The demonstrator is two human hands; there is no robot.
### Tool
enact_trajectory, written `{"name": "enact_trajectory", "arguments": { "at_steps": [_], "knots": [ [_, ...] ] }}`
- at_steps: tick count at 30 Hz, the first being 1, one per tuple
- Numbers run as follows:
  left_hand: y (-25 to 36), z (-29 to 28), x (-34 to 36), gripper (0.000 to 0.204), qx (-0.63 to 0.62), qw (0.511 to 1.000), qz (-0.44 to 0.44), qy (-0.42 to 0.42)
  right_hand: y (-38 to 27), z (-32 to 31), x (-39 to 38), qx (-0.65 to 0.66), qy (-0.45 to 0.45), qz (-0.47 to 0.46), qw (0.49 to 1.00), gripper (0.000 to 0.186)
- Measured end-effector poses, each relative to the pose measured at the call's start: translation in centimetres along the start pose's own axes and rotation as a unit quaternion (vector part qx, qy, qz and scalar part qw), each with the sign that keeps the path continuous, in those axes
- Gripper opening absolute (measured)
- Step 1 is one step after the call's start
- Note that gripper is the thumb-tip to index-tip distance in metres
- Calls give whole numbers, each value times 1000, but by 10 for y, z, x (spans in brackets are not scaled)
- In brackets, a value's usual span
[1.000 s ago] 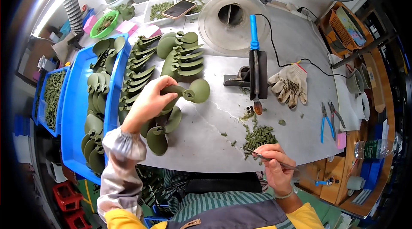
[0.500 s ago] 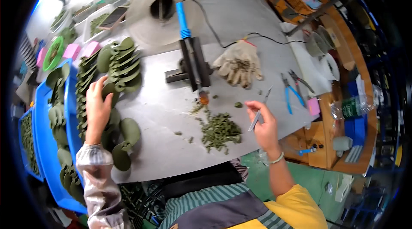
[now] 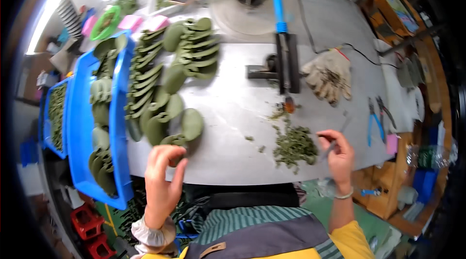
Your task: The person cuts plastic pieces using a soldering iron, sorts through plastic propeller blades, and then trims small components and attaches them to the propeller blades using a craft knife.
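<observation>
Green disc pieces lie in overlapping clusters along the left side of the tabletop, the nearest group close to the near edge, as a worker's two bare hands stand over the work. The left hand, at the near edge toward the left corner, has bent fingers and a thumb set apart, its fingertips beside the nearest discs; whether it grips one cannot be told. The right hand, near the right end of that edge, pinches a slim metal tool, partly blurred, beside a heap of small green bits.

Work appears partway along. Several clusters seem already formed: a long row beside the blue bin, which flanks the tabletop's left edge, another group farther toward the far edge, and more inside the bin. The heap, lying loose inward of the near edge, looks like stock not yet used. Whether the nearest discs are finished cannot be judged. A blue-handled tool rests unheld on a dark stand, its brown tip toward the heap.
</observation>
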State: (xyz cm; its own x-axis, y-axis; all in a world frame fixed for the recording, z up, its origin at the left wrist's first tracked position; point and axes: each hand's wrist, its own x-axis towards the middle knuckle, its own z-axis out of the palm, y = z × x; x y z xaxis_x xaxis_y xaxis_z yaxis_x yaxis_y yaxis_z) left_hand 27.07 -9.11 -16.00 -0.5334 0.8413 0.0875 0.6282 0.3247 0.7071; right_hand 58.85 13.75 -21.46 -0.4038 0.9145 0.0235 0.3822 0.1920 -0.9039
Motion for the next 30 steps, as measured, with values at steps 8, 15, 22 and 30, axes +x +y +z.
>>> {"name": "enact_trajectory", "arguments": {
  "at_steps": [8, 15, 22, 30],
  "knots": [
    [64, 90, -1, 34, -536, 808, -115, -216, -65, 51, -37, 125, -132, -24, 983, 20],
    [46, 106, -2, 19, -592, 764, -172, -188, -72, 60, -33, 44, -133, -152, 978, 26],
    [35, 108, -6, 19, -584, 771, -216, -129, -89, 40, -27, 94, -88, -153, 980, 26],
    [34, 110, -6, 18, -539, 829, -136, -54, -85, 49, -27, 33, -106, -231, 966, 6]
  ]
}}
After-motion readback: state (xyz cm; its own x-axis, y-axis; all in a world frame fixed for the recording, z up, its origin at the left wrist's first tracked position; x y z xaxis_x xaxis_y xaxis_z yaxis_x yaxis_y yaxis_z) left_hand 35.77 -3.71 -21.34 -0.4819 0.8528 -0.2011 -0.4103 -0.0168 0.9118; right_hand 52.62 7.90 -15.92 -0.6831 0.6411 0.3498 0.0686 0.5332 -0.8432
